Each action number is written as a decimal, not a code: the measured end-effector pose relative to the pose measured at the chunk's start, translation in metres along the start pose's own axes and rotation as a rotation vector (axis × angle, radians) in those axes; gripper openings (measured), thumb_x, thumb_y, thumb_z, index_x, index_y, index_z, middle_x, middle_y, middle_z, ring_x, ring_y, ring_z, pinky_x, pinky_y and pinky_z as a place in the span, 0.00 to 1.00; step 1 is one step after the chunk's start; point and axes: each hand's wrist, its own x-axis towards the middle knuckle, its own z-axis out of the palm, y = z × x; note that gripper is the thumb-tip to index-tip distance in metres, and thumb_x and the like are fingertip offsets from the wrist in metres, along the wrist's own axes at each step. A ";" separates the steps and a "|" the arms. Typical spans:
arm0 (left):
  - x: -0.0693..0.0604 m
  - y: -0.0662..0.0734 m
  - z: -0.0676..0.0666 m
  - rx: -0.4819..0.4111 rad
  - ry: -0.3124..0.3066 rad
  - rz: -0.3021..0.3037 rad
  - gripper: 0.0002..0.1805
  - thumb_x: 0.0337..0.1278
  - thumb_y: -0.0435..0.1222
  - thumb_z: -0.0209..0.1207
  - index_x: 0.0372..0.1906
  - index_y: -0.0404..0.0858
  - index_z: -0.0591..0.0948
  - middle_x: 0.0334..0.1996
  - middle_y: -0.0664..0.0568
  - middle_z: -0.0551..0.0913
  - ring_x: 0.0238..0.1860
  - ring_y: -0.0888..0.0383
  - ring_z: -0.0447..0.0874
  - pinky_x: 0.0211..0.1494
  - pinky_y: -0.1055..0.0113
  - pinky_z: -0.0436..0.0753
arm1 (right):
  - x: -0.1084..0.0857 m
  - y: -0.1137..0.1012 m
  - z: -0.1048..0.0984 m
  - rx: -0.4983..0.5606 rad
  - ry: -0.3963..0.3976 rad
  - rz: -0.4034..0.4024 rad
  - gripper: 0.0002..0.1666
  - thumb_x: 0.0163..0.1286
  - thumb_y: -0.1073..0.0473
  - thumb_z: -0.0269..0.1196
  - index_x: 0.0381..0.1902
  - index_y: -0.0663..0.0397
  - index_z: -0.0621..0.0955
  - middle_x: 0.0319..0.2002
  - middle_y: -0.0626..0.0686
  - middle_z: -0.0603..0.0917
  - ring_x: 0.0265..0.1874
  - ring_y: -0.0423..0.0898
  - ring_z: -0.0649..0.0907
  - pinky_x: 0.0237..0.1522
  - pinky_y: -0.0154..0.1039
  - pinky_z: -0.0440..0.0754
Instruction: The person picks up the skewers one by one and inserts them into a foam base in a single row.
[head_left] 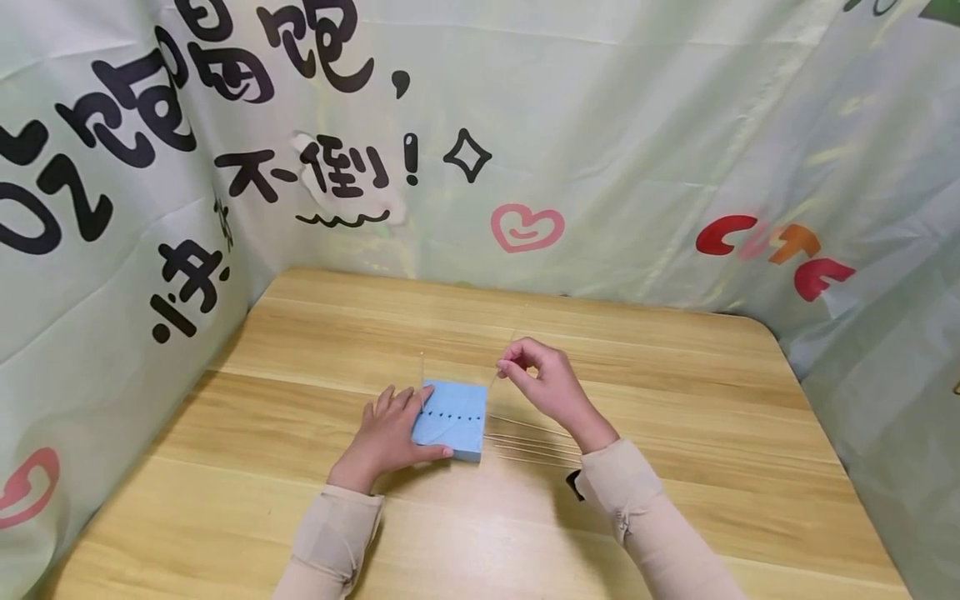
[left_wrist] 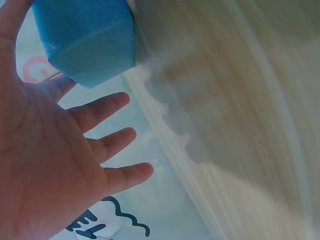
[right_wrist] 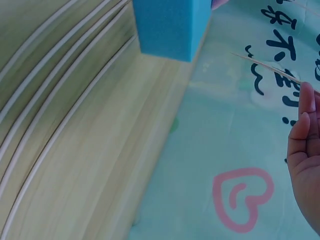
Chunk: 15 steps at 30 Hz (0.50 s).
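A blue block (head_left: 456,429) with a row of small dark holes across its top lies on the table. My left hand (head_left: 386,437) grips its left side between thumb and index finger; the other fingers spread free, as the left wrist view shows beside the block (left_wrist: 95,45). One thin stick (head_left: 422,367) stands upright at the block's left end. My right hand (head_left: 551,383) pinches another thin stick (right_wrist: 267,66), held at a slant, its lower tip near the block's back right corner in the head view. Whether that tip touches the block, I cannot tell.
Several thin sticks (head_left: 536,450) lie side by side on the wooden table (head_left: 675,417), right of the block and partly under my right forearm. A small black object (head_left: 575,485) shows beside the right cuff. Printed curtains (head_left: 600,125) surround the table's back and sides.
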 end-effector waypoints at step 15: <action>0.003 -0.002 0.001 0.007 0.004 -0.003 0.57 0.34 0.68 0.64 0.72 0.46 0.60 0.66 0.41 0.66 0.70 0.34 0.50 0.64 0.31 0.51 | 0.010 -0.042 0.030 0.044 -0.088 -0.103 0.03 0.66 0.70 0.59 0.31 0.64 0.78 0.29 0.58 0.85 0.31 0.52 0.83 0.28 0.34 0.74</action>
